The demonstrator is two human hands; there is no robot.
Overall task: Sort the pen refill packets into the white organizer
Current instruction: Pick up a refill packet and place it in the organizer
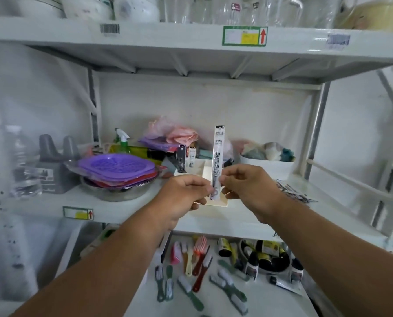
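A white shelf [113,202] is carrying a steel bowl [116,191] stacked with purple mats [116,167] on the left and the white organizer [205,169] at the centre, with more refill packets [293,193] lying at the right. Both hands are pinching one pen refill packet [217,156], holding it upright just in front of the organizer. The left hand [184,197] and right hand [250,187] are gripping its lower end from either side.

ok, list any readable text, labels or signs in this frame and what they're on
"舒写芯": white pen refill packet pinched by both hands; its smaller print is blurred.
Red up arrow, no words: green-framed shelf label.
Barcode sticker: digits unreadable.
Lower shelf label: blurred.
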